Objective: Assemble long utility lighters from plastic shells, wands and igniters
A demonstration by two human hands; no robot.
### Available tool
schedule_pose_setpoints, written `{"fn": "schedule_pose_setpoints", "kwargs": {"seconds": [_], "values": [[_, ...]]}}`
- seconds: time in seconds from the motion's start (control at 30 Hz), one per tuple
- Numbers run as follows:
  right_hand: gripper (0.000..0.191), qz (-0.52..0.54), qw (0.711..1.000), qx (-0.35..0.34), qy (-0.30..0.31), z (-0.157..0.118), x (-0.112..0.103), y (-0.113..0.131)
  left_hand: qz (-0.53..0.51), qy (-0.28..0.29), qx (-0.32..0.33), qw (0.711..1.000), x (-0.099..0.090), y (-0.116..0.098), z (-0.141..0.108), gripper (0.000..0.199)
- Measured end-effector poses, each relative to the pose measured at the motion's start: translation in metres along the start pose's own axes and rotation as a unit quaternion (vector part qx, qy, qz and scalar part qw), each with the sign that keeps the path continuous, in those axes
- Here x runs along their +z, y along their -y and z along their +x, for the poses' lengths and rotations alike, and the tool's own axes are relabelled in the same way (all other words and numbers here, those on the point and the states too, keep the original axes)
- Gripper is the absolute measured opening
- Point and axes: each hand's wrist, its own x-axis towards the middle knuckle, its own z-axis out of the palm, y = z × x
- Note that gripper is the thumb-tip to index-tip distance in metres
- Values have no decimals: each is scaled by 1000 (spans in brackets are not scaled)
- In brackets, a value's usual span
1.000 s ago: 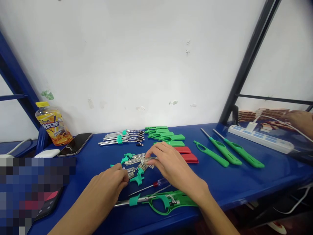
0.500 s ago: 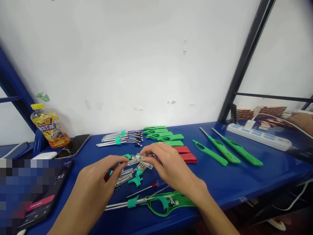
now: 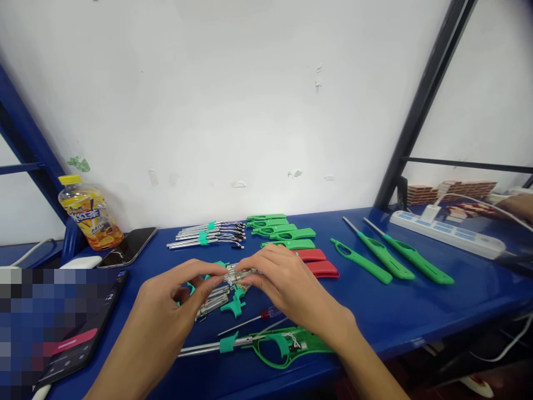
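Between my two hands is a small clear plastic lighter fuel tank (image 3: 240,274). My right hand (image 3: 293,289) grips its body, the fingers hiding much of it. At its near end, the thumb and index finger of my left hand (image 3: 164,305) pinch the fitting. Just below lie more clear fuel tanks (image 3: 213,303) and teal trigger pieces (image 3: 235,303), partly covered by my hands. Closer to me, an opened green lighter shell (image 3: 312,340) holds a metal tube (image 3: 200,350), a teal trigger and wires. A screwdriver (image 3: 266,314) with a red and clear handle lies above it.
Metal lighter tubes with wires (image 3: 208,234), green handle halves (image 3: 287,233) and red ones (image 3: 322,270) lie at the back. Green lighters (image 3: 387,255) and a power strip (image 3: 449,233) are on the right. Phones (image 3: 129,247) and a drink bottle (image 3: 91,214) stand left.
My left fingers have moved right and now meet the end of the clear fuel tank in my right hand. The view has shifted slightly.
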Motion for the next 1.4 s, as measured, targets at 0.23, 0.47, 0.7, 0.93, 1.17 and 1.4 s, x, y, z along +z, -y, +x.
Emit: {"fn": "schedule_pose_setpoints", "kwargs": {"seconds": [0.23, 0.47, 0.7, 0.93, 1.17, 1.4], "values": [[16, 0, 1000, -8, -3, 0, 1, 0, -5, 5, 3, 1000, 0, -4, -2, 25], [14, 26, 1000, -5, 15, 1, -5, 0, -43, -9, 78, 996, 15, -8, -10, 34], [24, 2, 999, -17, 48, 0, -5, 0, 2, 7, 143, 990, 17, -6, -12, 35], [14, 38, 999, 12, 35, 0, -16, 2, -61, 31, 54, 996, 11, -10, -10, 39], [17, 14, 987, 142, 73, -20, -74, 5, 17, 73, 58, 996, 32, -23, -25, 15], [42, 33, 935, 255, 244, -48, -94, -6, 102, 159, 151, 970, 66, -15, -34, 22]]}}
